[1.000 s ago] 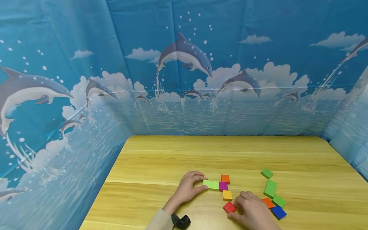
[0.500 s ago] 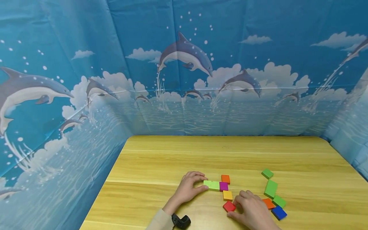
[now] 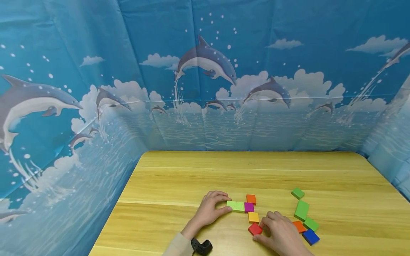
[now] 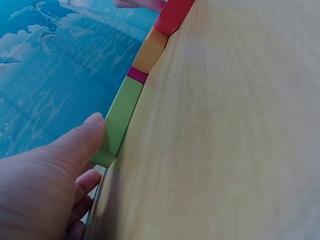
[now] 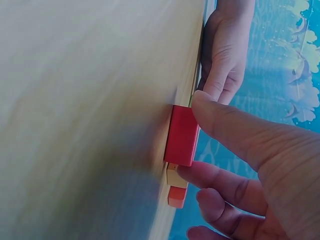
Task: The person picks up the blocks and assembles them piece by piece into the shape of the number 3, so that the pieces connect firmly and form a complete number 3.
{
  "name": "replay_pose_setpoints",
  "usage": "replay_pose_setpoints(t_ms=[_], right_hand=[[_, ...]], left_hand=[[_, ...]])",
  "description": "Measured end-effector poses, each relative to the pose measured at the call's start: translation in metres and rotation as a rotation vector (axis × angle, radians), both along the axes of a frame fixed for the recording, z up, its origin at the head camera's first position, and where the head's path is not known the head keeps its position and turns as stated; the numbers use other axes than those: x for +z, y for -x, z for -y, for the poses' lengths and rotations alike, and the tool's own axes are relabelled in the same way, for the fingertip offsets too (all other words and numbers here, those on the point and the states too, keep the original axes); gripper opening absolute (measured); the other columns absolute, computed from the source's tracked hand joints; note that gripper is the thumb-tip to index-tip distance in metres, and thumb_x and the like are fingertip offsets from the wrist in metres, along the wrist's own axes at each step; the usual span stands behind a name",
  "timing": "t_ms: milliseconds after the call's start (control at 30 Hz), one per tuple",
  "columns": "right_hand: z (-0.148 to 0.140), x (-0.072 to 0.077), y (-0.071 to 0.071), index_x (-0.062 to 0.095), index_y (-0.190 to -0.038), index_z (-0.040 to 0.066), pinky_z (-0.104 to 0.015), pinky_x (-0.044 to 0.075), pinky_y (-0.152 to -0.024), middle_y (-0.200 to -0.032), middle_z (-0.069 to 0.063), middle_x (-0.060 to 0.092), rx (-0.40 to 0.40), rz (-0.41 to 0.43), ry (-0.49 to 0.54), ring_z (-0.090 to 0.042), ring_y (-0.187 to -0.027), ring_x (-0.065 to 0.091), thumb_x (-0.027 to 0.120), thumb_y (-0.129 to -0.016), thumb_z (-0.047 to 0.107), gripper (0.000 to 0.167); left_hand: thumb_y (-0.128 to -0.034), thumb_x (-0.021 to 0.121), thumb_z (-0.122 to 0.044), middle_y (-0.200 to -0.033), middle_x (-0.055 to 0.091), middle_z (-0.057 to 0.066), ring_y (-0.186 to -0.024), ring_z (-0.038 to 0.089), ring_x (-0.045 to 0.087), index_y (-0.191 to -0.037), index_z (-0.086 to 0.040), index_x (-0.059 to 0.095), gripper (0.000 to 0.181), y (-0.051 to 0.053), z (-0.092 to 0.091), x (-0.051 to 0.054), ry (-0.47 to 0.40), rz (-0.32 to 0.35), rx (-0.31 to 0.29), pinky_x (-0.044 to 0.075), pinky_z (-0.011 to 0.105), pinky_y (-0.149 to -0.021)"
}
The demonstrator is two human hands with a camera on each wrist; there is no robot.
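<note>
Red is the block (image 3: pixel 255 229) the person's right hand (image 3: pixel 279 232) pinches: thumb along one edge, forefinger along the opposite one, the gap between them only as wide as the piece. My right wrist view shows the other fingers loosely bent beside it. The block lies on the wooden table (image 3: pixel 153 185), toward five o'clock in my head view and turned cornerwise.

Just beyond it, at its twelve o'clock, sits a yellow block (image 3: pixel 253 217); I can't tell whether the two touch. A magenta block (image 3: pixel 249 207) meets the yellow one at the latter's eleven o'clock, with an orange block (image 3: pixel 251 199) at twelve from the magenta. At nine o'clock from the magenta, and against it, runs a light green block (image 3: pixel 235 206). The left hand (image 3: pixel 209 209) has that one's outer end lightly between thumb and forefinger, spread no farther than its width. I see a black device (image 3: pixel 202 246) at that wrist, by a pale sleeve (image 3: pixel 176 245).

At two o'clock from the right hand lies a green oblong (image 3: pixel 301 210), a small green piece (image 3: pixel 298 193) at its twelve and a green square (image 3: pixel 310 224) at its five. A blue block (image 3: pixel 310 236) sits at six from that square, a second orange piece (image 3: pixel 299 226) at nine.
</note>
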State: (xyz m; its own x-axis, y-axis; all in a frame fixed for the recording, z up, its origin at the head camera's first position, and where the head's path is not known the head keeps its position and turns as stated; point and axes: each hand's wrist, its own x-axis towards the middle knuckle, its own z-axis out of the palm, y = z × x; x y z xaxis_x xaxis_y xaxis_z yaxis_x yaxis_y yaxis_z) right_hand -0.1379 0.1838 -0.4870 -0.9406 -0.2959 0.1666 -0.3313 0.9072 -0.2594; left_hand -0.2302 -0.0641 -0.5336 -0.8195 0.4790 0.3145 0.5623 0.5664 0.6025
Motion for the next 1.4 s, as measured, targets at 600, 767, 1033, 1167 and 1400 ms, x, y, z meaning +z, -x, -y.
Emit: replay_pose_setpoints(t_ms=[600, 767, 1033, 1167, 1400], right_hand=[[-0.019, 0.013, 0.006, 0.067, -0.082, 0.026, -0.023, 0.035, -0.055, -0.068, 0.015, 0.041, -0.04, 0.055, 0.112, -0.004, -0.063, 0.037, 0.07, -0.073, 0.061, 0.036], [-0.048, 0.009, 0.014, 0.067, -0.083, 0.022, -0.022, 0.04, -0.054, -0.073, 0.016, 0.044, 0.081, -0.086, 0.206, -0.002, -0.065, 0.041, 0.077, -0.076, 0.043, 0.024], [-0.09, -0.001, 0.018, 0.069, -0.088, 0.025, -0.023, 0.036, -0.057, -0.081, 0.02, 0.045, 0.183, -0.207, 0.178, -0.002, -0.072, 0.037, 0.084, -0.063, 0.047, 0.036], [-0.1, -0.004, 0.018, 0.069, -0.088, 0.029, -0.024, 0.033, -0.059, -0.084, 0.022, 0.044, 0.191, -0.221, 0.146, -0.003, -0.076, 0.035, 0.082, -0.059, 0.056, 0.042], [-0.109, -0.008, 0.016, 0.068, -0.088, 0.031, -0.024, 0.037, -0.06, -0.087, 0.022, 0.044, 0.217, -0.158, 0.145, -0.003, -0.078, 0.036, 0.08, -0.062, 0.057, 0.039]], left_hand=[[-0.088, 0.063, -0.046, -0.122, 0.057, -0.006, -0.117, 0.014, 0.046, -0.114, -0.022, 0.069, 0.036, 0.002, 0.001, 0.0, -0.003, -0.004, -0.01, 0.034, 0.042, -0.097], [-0.0881, 0.063, -0.047, -0.122, 0.057, -0.006, -0.117, 0.014, 0.046, -0.114, -0.022, 0.069, 0.036, 0.003, 0.002, -0.001, -0.003, -0.011, -0.01, 0.034, 0.042, -0.096], [-0.0881, 0.063, -0.046, -0.122, 0.058, -0.006, -0.117, 0.014, 0.046, -0.113, -0.022, 0.069, 0.035, 0.002, 0.002, 0.0, -0.003, -0.011, -0.006, 0.034, 0.041, -0.096], [-0.0882, 0.063, -0.046, -0.122, 0.058, -0.006, -0.117, 0.014, 0.046, -0.114, -0.021, 0.069, 0.036, 0.002, 0.002, 0.0, 0.0, -0.01, -0.004, 0.034, 0.041, -0.097], [-0.0881, 0.063, -0.046, -0.122, 0.058, -0.006, -0.117, 0.014, 0.046, -0.114, -0.021, 0.069, 0.037, 0.001, 0.002, 0.0, 0.002, -0.005, -0.006, 0.034, 0.041, -0.097]])
